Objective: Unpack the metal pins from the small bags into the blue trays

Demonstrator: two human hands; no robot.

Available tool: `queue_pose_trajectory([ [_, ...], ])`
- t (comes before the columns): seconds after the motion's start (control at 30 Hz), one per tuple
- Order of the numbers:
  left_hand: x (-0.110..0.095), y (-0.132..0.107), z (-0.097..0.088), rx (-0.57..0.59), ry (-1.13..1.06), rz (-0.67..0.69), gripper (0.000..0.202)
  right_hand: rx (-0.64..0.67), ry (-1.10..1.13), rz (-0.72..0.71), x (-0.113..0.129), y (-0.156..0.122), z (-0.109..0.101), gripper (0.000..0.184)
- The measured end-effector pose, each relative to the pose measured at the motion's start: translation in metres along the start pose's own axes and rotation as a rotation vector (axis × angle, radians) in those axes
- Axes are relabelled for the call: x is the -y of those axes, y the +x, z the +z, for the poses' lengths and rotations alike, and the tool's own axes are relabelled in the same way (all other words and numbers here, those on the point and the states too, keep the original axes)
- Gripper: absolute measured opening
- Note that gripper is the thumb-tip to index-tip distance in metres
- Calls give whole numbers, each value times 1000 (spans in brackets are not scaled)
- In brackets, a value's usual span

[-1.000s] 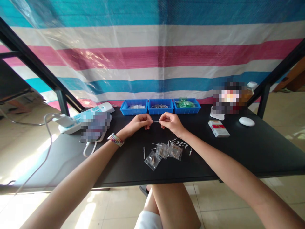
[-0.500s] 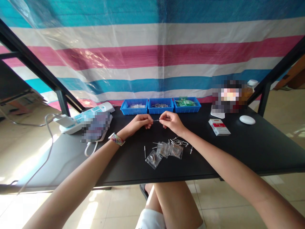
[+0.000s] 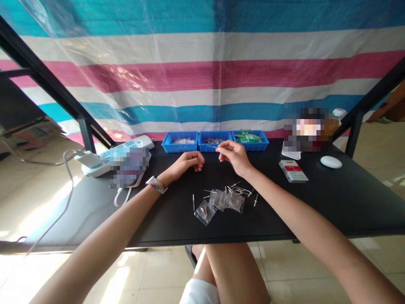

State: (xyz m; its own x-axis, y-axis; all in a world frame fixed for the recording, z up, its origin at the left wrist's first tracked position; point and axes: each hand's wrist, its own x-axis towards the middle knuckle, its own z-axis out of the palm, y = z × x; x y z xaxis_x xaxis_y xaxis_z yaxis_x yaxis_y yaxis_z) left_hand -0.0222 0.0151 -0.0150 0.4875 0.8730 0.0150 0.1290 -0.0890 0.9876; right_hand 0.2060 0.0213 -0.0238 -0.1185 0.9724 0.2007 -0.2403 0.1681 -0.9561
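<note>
My right hand (image 3: pixel 234 157) pinches a thin metal blind rivet (image 3: pixel 211 146) between thumb and fingertips, its end pointing left in front of the middle blue bin (image 3: pixel 215 147). That bin holds many more rivets. My left hand (image 3: pixel 189 164) is just above or on the black table, fingers curled closed; whatever may be inside them is hidden. Nearer me lie several loose rivets (image 3: pixel 242 190) and small clear bags with metal pieces: a front bag (image 3: pixel 205 212), a middle bag (image 3: pixel 217 199) and a right bag (image 3: pixel 234 201).
The left blue bin (image 3: pixel 179 148) contains clear bags, the right blue bin (image 3: pixel 251 146) green packaging. On the left are a power strip (image 3: pixel 126 147) and a blurred-out device (image 3: pixel 131 169). A cigarette pack (image 3: pixel 293 172), white oval case (image 3: pixel 331 162) and bottle (image 3: pixel 338 120) stand right.
The rivet that was held between both hands is now in my right hand alone, which has moved up and right, away from the left. My left hand has barely moved.
</note>
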Motion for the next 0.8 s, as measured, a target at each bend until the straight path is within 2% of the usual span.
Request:
queue_pose_trajectory([
  [0.1, 0, 0, 0, -4, -36, -20, 30, -101, -6, 65, 3, 10, -8, 42],
  [0.2, 4, 0, -1, -4, -51, -22, 28, -102, -157, 65, 1, 9, -16, 32],
  [0.27, 6, 1, -3, -1, -48, -19, 28, 32, -269, 59, 1, 2, -18, 23],
  [0.4, 7, 1, -4, 11, -34, -8, 29, 531, -524, 60, 10, -16, -8, 16],
  [0.47, 6, 1, -3, 13, -26, -5, 29, 659, -681, -6, 14, -25, 0, 11],
  [0.6, 6, 0, -3, 16, -2, -2, 29, 681, -911, -132, 17, -40, 11, 7],
  [0.8, 5, 0, -4, 31, 28, 12, 30, 655, -974, -174, 15, -46, 17, 6],
])
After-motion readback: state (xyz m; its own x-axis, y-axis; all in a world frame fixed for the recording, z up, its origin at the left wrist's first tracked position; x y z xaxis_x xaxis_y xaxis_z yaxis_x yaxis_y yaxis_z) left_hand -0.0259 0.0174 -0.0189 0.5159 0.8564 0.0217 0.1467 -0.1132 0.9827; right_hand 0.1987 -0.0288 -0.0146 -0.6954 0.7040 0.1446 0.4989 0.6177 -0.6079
